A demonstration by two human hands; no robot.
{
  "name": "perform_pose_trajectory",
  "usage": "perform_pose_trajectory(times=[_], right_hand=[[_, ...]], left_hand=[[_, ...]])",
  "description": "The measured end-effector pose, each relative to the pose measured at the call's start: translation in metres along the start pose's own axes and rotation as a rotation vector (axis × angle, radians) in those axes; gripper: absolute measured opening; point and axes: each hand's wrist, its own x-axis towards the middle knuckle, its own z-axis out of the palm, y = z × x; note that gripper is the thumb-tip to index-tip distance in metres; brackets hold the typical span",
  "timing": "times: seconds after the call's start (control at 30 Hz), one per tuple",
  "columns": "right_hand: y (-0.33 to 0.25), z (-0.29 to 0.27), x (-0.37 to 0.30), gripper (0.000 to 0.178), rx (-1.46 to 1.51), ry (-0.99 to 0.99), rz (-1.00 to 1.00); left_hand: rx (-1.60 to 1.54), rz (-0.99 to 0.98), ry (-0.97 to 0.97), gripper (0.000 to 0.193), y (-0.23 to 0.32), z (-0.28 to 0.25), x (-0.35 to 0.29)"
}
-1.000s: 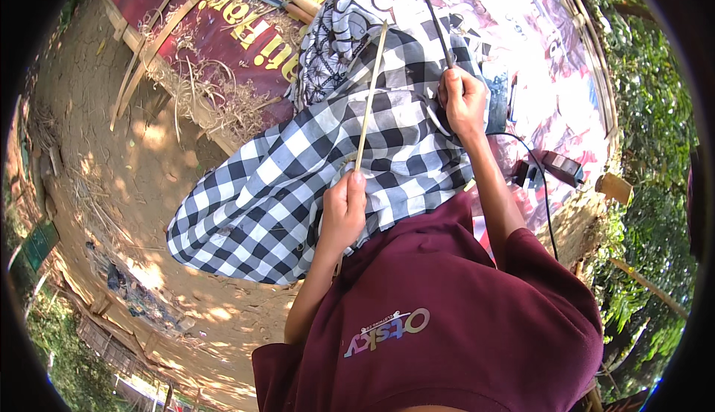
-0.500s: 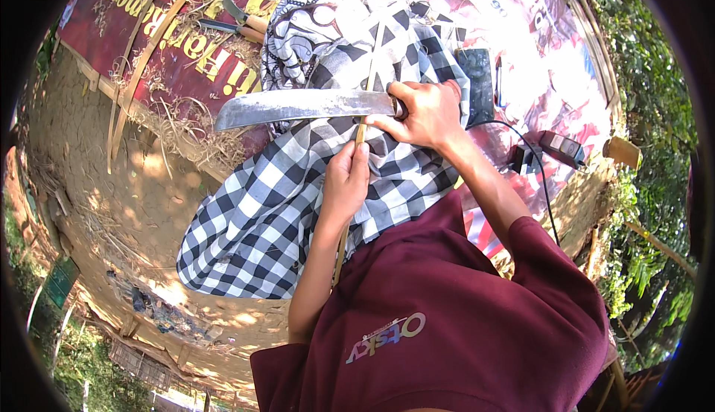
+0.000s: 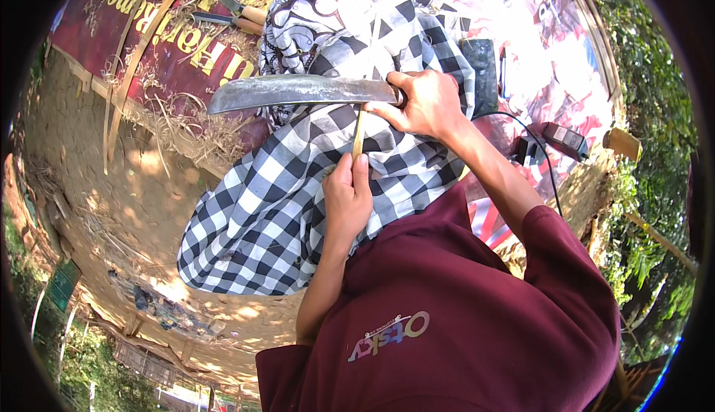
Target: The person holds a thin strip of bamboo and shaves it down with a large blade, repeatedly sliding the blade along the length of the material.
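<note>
My right hand (image 3: 432, 107) is closed round the handle of a machete (image 3: 298, 92). Its long, slightly curved blade points left, lying crosswise over my lap. Between the thumb and fingers of my left hand (image 3: 348, 196) is a thin pale strip (image 3: 359, 135), apparently bamboo. From that pinch the strip runs away from me to the blade beside my right thumb, where the two meet. Beneath both hands a black-and-white checked cloth (image 3: 253, 218) covers my legs. How far the strip extends under my left hand is hidden.
Two wooden-handled knives (image 3: 242, 19) lie at the far left on a printed sheet, near curly shavings (image 3: 194, 133). At right are a dark flat rectangular object (image 3: 479, 77), a black cable (image 3: 544, 160) and a small black box (image 3: 564, 141). Bare ground (image 3: 97, 159) lies left.
My left hand has drawn slightly toward my body, while the machete has shifted a little away, so more of the strip shows between them. Both grips are unchanged.
</note>
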Motion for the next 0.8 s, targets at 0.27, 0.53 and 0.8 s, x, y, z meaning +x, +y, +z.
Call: perform_pose_trajectory(times=[0.27,0.53,0.8], right_hand=[[-0.003,-0.006,0.001,0.055,-0.027,-0.078,-0.11],[-0.008,-0.002,0.001,0.058,-0.093,-0.061,-0.102],[-0.007,0.005,-0.009,0.052,-0.09,0.014,-0.074]], left_hand=[[-0.074,0.067,-0.04,0.033,0.004,0.005,0.034],[0.0,0.129,0.041,0.03,0.018,0.012,0.045],[0.057,0.091,0.055,0.031,0.017,0.012,0.027]])
